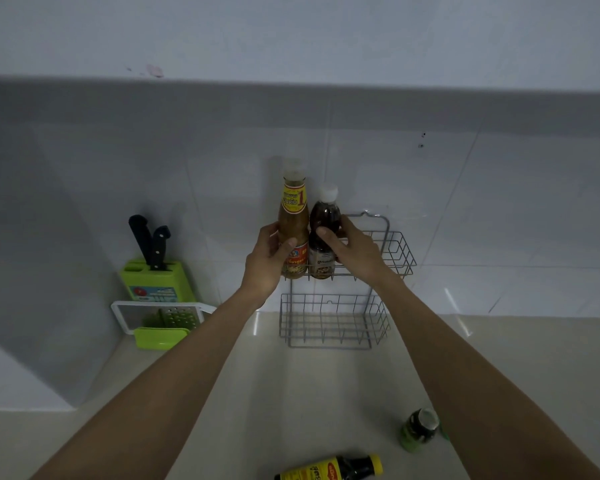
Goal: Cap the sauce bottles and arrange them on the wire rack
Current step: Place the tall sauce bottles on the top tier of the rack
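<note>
On rack (392, 251) — hands: left (267, 258) grips yellow-label bottle (293, 220) | right (355, 247) grips dark bottle (324, 216)

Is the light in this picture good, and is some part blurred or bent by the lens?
Head view: dim and bluish; a broad shadow band crosses the wall above the wire rack. Small glare streaks sit on the counter. The wide lens bends the wall lines. The bottle labels are soft, and the lying bottle is cut off.
</note>
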The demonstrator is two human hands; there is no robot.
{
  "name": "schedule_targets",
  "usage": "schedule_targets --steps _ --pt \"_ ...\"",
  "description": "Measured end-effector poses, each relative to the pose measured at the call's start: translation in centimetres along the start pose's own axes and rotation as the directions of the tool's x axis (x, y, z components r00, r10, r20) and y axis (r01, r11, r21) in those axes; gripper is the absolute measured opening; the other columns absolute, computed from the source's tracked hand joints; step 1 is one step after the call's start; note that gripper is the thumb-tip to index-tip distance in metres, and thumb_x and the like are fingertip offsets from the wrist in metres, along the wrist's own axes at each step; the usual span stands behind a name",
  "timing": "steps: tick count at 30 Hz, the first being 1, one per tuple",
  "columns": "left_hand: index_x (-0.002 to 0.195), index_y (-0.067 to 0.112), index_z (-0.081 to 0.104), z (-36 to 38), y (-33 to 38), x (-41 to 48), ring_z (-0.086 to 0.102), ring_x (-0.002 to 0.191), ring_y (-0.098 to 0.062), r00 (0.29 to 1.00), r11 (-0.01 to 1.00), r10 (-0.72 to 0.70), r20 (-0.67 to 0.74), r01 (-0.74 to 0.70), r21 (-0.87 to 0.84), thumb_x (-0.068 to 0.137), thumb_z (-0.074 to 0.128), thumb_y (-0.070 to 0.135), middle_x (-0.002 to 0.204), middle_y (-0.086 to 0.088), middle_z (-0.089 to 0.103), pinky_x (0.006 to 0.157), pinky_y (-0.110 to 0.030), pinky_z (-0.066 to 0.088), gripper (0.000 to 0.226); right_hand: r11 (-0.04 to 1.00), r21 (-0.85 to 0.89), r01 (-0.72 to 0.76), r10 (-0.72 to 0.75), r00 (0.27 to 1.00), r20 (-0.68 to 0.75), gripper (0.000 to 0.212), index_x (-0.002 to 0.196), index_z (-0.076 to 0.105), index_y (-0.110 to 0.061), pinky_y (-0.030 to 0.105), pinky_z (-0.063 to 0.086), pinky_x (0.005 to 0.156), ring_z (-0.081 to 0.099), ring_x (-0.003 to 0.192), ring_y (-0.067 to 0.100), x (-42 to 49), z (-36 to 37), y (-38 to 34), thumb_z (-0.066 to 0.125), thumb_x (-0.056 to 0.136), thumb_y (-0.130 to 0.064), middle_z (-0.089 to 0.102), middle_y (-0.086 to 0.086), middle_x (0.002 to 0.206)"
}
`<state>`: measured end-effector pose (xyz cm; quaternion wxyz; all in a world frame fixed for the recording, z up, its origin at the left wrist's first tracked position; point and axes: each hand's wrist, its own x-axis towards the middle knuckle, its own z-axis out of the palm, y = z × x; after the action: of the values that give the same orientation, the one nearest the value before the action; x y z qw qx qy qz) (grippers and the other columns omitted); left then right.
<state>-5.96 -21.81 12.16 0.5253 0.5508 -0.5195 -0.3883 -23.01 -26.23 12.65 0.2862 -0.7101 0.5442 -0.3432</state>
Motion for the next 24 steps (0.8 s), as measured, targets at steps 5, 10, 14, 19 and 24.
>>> schedule_targets --steps 5,10,14,19,24 --pt "0.143 0.023 0.033 0.0 -0.7 0.3 0.054 0.115 -0.014 1.000 1.000 0.001 0.009 -0.001 0.003 0.096 0.053 0.033 0.143 -0.006 0.052 0.088 -0.023 0.041 0.052 1.000 -0.003 0.021 -0.021 1.000 -0.005 0.053 0.135 0.044 -0.024 0.028 0.040 0.085 0.060 0.114 0.023 -0.2 0.2 0.0 0.044 0.093 -0.056 0.062 0.004 0.127" --pt "0.150 0.020 0.021 0.8 -2.3 -1.0 0.042 0.132 -0.015 1.000 0.998 -0.003 -0.025 0.005 0.069 0.097 0.050 0.033 0.149 0.002 0.039 0.105 -0.029 0.037 0.062 0.993 0.061 0.096 -0.092 0.994 -0.067 0.067 0.143 0.033 -0.014 0.026 0.037 0.097 0.045 0.130 0.018 -2.5 1.0 0.6 0.052 0.091 -0.052 0.047 0.006 0.142" --pt "0.136 0.014 0.042 0.6 -5.9 -4.2 0.047 0.128 -0.023 0.988 0.994 -0.037 -0.147 0.052 0.098 0.096 0.053 0.017 0.140 -0.006 0.049 0.106 -0.032 0.039 0.041 0.988 0.020 0.151 -0.144 0.968 -0.203 0.049 0.137 0.041 -0.015 0.032 0.043 0.102 0.050 0.122 0.014 -6.9 1.8 3.6 0.058 0.094 -0.029 0.050 0.003 0.137" --pt "0.107 0.015 0.067 -0.9 -11.0 -9.6 0.062 0.107 -0.016 0.968 0.958 -0.184 0.168 0.139 0.250 0.092 0.053 0.000 0.112 -0.001 0.067 0.093 -0.018 0.046 0.025 0.985 -0.116 0.125 -0.103 0.978 0.182 0.030 0.120 0.058 -0.016 0.027 0.049 0.090 0.057 0.103 0.009 -14.5 3.6 10.4 0.063 0.091 -0.019 0.061 0.002 0.118" --pt "0.118 0.014 0.066 -1.7 -15.7 -13.3 0.060 0.112 -0.014 0.762 0.831 -0.448 0.468 0.163 0.531 0.092 0.057 0.009 0.123 -0.003 0.065 0.096 -0.021 0.045 0.028 0.911 -0.405 0.079 0.249 0.678 0.691 0.054 0.125 0.052 -0.016 0.029 0.041 0.085 0.051 0.109 0.020 -19.3 5.4 15.4 0.072 0.081 -0.040 0.055 0.008 0.124"
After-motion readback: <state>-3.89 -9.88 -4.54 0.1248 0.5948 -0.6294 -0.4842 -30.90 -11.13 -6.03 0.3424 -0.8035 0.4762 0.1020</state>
